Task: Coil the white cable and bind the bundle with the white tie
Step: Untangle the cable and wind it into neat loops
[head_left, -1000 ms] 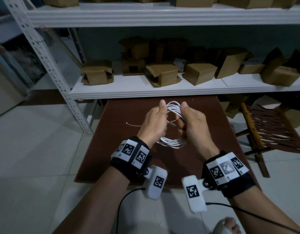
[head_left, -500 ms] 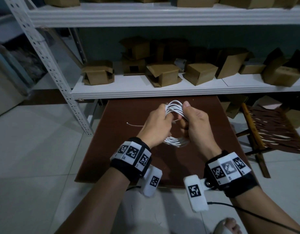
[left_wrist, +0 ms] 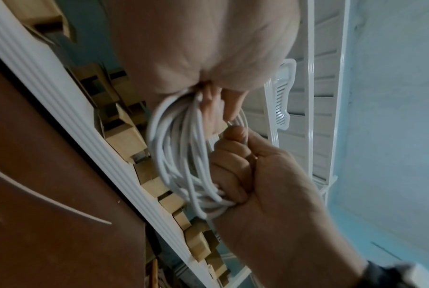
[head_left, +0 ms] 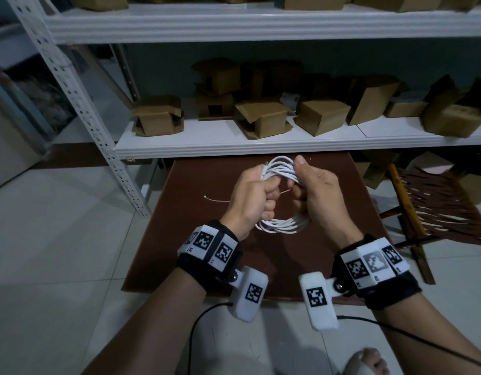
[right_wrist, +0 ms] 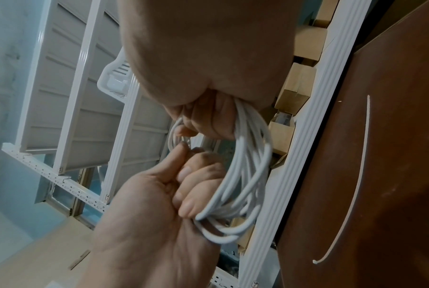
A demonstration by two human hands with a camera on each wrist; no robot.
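Observation:
The white cable is wound into a coil of several loops and held above the brown table. My left hand grips the coil's left side with curled fingers. My right hand grips its right side, thumb on top. A cable plug end pokes out above my left fist. The left wrist view shows the loops running between both fists, as does the right wrist view. The thin white tie lies loose on the table, partly hidden behind my left hand; it also shows as tie and tie.
A white metal shelf with several cardboard boxes stands just beyond the table. A wooden folding chair stands to the right. Tiled floor lies to the left. Black cords hang from my wrist cameras.
My left thumb has folded down from upright onto the coil, and both hands have tightened their hold. The tie has stayed on the table.

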